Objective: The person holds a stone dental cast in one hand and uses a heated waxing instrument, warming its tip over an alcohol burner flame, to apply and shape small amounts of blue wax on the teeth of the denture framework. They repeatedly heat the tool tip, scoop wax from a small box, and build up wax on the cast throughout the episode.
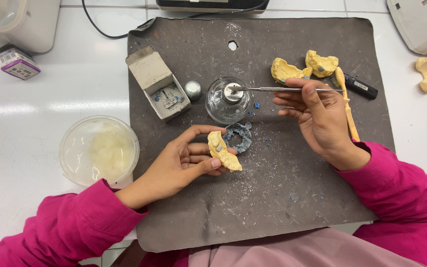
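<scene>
Yellow plaster dental cast: rigid, brittle, light; left hand fingers pinch its edges, right hand fingers pinch a slim metal spatula.

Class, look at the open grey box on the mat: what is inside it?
Inside the open grey box lie small blue-grey lumps against a pale lining. Its near wall hides part of the floor, so anything there is unseen.

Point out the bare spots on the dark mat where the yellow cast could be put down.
The widest bare patch on the dark mat lies along its near edge, below the left hand and the right hand, dusted only with blue crumbs. Another lies at the top, around the hole. The middle is crowded: open box, glass burner, blue wax ring.
</scene>
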Available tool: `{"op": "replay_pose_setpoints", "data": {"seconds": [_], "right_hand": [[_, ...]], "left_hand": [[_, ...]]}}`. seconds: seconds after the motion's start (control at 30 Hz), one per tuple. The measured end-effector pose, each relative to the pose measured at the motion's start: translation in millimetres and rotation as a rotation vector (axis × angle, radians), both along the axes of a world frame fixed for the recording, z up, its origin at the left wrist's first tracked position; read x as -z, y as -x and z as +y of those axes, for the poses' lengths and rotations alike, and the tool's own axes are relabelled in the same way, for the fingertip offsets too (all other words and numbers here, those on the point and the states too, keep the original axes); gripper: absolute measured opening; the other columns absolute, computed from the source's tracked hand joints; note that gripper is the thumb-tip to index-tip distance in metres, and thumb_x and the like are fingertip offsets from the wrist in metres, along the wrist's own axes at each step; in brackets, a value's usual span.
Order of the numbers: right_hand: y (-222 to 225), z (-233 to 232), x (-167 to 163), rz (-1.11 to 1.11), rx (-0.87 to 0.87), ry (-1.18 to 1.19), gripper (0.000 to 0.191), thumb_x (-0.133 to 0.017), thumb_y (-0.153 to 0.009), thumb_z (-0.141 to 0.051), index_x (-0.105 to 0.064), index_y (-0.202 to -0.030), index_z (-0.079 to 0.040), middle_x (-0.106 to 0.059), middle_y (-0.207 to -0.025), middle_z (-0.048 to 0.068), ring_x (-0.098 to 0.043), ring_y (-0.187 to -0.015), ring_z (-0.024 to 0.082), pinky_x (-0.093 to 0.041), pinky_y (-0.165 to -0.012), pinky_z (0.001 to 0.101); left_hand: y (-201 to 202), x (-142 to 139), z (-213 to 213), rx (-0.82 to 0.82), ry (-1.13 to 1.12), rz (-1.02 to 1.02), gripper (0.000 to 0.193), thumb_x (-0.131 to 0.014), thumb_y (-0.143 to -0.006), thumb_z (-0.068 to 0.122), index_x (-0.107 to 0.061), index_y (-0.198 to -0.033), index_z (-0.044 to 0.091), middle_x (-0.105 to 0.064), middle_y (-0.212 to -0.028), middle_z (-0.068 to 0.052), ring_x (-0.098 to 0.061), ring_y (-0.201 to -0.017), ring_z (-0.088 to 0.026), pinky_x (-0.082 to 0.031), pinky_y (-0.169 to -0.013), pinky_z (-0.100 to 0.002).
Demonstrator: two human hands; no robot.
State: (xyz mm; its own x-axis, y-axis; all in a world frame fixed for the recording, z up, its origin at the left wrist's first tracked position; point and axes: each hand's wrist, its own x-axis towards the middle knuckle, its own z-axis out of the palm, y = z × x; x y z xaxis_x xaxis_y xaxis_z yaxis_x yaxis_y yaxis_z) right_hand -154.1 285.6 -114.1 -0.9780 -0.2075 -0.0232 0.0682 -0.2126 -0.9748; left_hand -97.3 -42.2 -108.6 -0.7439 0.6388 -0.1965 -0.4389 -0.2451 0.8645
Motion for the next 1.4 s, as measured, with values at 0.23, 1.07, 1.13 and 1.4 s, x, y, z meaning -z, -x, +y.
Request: {"op": "replay_pose_setpoints", "data": {"seconds": [0.23, 1.07, 1.13, 1.4], "right_hand": [[0.9, 0.2, 1.2, -0.008, -0.003, -0.017, 0.04, -0.06, -0.108, -0.035, -0.064, -0.132, -0.002, -0.072, -0.123, 0.018, -0.072, -0.115, 0.028, -0.063, -0.091, 0.0374], [3.2, 4.4, 4.3, -0.009, 0.005, 0.02, 0.04, -0.056, -0.111, -0.034, -0.063, -0.131, 0.0, -0.072, -0.119, 0.018, -0.073, -0.113, 0.028, -0.063, -0.089, 0.0371], [4.0, 6.0, 4.9, 0.002, -0.004, 0.028, 0.039, -0.054, -0.113, -0.035, -0.063, -0.127, 0.0, -0.072, -0.116, 0.018, -0.073, -0.111, 0.028, -0.063, -0.088, 0.0373], [13.5, 2.6, 6.0, -0.001, -0.058, -0.007, 0.034, -0.044, -0.118, -0.036, -0.057, -0.112, -0.004, -0.063, -0.109, 0.012, -0.066, -0.099, 0.018, -0.062, -0.081, 0.0358]], "left_hand": [[1.4, 2.2, -0.5, 0.017, -0.002, -0.007, 0.059, -0.061, -0.098, 0.008, -0.041, -0.153, 0.006, -0.07, -0.132, -0.019, -0.072, -0.114, -0.023, -0.063, -0.093, -0.034], [-0.3, 10.2, -0.5, -0.023, 0.071, 0.042, 0.056, -0.056, -0.103, 0.027, -0.047, -0.154, 0.005, -0.07, -0.128, -0.011, -0.07, -0.113, -0.019, -0.062, -0.093, -0.034], [-0.3, 11.5, -1.4, -0.016, 0.093, 0.05, 0.056, -0.052, -0.105, 0.033, -0.049, -0.153, 0.004, -0.071, -0.126, -0.011, -0.07, -0.115, -0.017, -0.061, -0.092, -0.032], [1.2, 13.7, -2.0, -0.011, 0.038, 0.006, 0.054, -0.048, -0.106, 0.034, -0.051, -0.152, 0.005, -0.072, -0.117, -0.012, -0.069, -0.102, -0.015, -0.062, -0.087, -0.031]]}}
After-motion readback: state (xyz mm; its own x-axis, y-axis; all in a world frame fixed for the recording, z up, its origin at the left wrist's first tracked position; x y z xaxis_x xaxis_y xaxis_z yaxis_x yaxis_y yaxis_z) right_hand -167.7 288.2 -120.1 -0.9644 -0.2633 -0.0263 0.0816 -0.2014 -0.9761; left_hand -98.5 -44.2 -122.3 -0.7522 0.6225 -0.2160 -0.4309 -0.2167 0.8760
